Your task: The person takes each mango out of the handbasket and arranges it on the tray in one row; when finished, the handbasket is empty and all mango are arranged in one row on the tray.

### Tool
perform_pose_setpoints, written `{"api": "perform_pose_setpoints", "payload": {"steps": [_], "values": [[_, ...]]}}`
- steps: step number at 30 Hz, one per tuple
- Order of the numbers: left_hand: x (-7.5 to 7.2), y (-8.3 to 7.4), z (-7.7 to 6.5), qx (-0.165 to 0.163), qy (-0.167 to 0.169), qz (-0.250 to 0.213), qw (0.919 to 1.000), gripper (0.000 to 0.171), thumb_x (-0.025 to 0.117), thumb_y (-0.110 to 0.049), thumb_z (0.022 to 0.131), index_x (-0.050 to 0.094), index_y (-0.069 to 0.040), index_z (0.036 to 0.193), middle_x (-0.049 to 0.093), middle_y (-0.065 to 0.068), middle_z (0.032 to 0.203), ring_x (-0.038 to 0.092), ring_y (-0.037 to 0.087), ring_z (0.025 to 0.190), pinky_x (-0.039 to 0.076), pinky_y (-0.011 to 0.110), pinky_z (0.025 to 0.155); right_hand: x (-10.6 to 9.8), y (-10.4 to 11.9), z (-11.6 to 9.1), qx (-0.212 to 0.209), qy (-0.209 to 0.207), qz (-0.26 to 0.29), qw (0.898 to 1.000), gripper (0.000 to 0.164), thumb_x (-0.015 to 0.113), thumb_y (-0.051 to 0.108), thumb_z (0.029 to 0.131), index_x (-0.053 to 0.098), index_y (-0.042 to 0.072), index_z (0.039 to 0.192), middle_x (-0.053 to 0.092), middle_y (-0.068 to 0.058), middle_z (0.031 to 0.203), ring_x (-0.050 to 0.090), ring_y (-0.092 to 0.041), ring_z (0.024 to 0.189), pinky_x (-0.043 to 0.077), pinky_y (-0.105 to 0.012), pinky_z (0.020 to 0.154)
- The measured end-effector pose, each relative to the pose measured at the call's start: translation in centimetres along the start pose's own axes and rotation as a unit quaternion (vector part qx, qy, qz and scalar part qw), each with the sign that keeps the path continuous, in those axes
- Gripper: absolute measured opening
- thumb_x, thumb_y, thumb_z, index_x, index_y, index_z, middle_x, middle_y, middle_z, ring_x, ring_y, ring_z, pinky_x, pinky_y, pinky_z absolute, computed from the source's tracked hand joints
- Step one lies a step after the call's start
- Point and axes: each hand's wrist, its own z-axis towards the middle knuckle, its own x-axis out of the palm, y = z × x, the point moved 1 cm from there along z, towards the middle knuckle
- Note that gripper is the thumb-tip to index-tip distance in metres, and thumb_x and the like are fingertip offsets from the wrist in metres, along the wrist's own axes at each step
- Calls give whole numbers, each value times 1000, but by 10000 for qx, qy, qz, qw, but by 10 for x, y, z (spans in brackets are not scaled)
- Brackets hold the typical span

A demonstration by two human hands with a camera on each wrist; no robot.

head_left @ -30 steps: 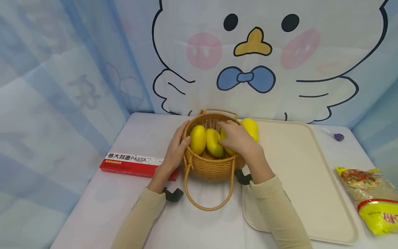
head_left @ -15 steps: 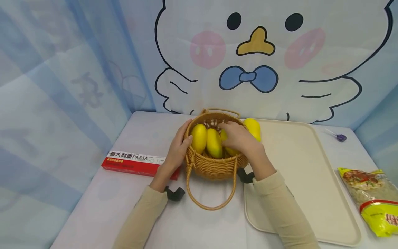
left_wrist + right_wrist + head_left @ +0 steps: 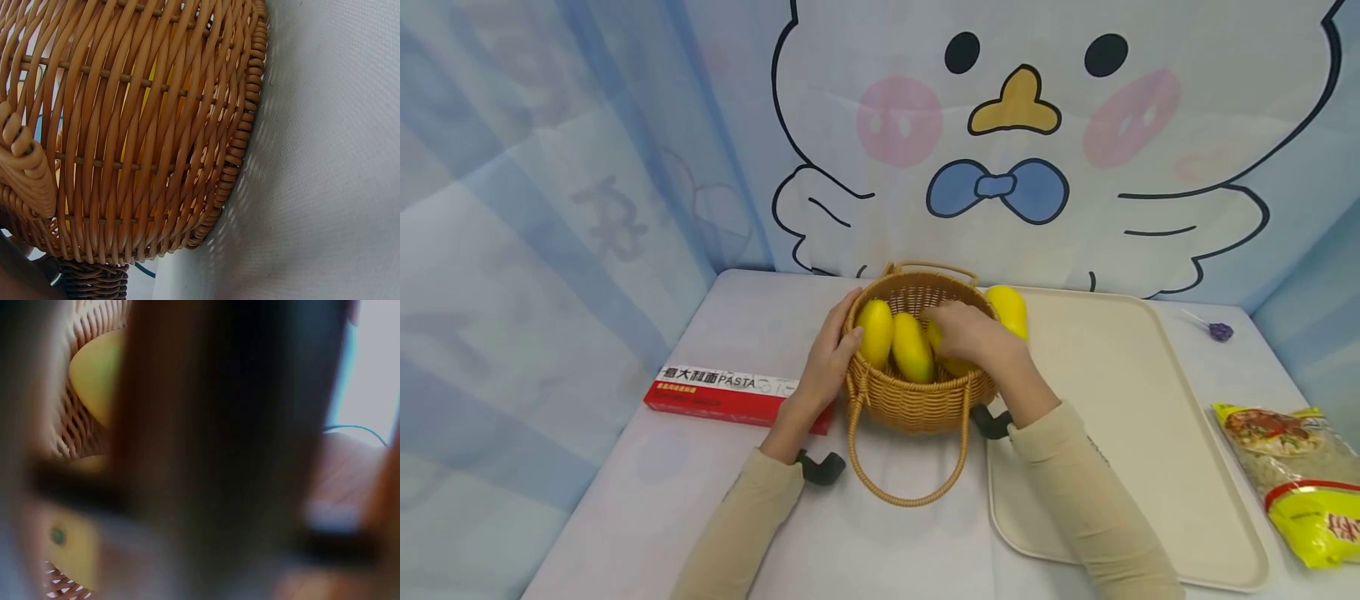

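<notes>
A round wicker basket [image 3: 917, 408] holds 3 yellow mangoes, among them a left mango [image 3: 876, 333] and a middle mango [image 3: 913, 348]. My left hand [image 3: 831, 358] grips the basket's left rim, thumb over the edge. Inside the right part of the basket, my right hand [image 3: 973, 337] has its fingers curled round the right mango [image 3: 957, 367], which it largely covers. Through the weave in the left wrist view, the basket [image 3: 144, 137] shows yellow inside. Blur fills most of the right wrist view, where one mango [image 3: 97, 375] and the wicker are visible.
Another yellow mango [image 3: 1009, 310] lies behind the basket's right side, by a beige tray [image 3: 1135, 433]. A red and white pasta box [image 3: 722, 400] is at left. A yellow bag [image 3: 1292, 483] and a purple lollipop [image 3: 1221, 332] lie at right.
My right hand has shifted slightly left and lower in the basket, its fingers more curled. The left and middle mangoes have edged left. The left hand stays on the rim.
</notes>
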Motion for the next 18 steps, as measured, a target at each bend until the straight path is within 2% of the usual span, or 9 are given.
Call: {"api": "perform_pose_setpoints", "payload": {"steps": [3,7,11,18], "values": [[0,1,0,12,-2,-6,10000,58,39,-24,104,23,-17,159,26,4,164,29,23,150,23,44,125,1,1,1,-3,58,-142,9999,58,59,5,86,52,10,144,60,-13,136,56,-29,113,49,-46,99],[0,0,0,7,-9,-1,10000,58,39,-24,104,23,-18,159,26,4,164,29,23,150,23,44,125,0,1,1,-65,83,-244,9996,51,59,5,85,57,10,136,65,-13,122,53,-25,94,48,-39,84],[0,0,0,-22,-11,17,10000,58,39,-24,104,23,-18,159,26,4,164,29,23,150,23,44,125,1,1,0,-3,272,-259,9993,52,61,9,84,58,12,136,66,-10,120,53,-25,93,46,-38,82],[0,-1,0,-29,-24,25,10000,58,39,-23,103,24,-16,159,27,4,164,29,23,150,23,44,125,3,2,-1,248,659,-223,9973,64,70,16,81,53,15,142,64,-9,128,54,-27,104,46,-44,93]]}}
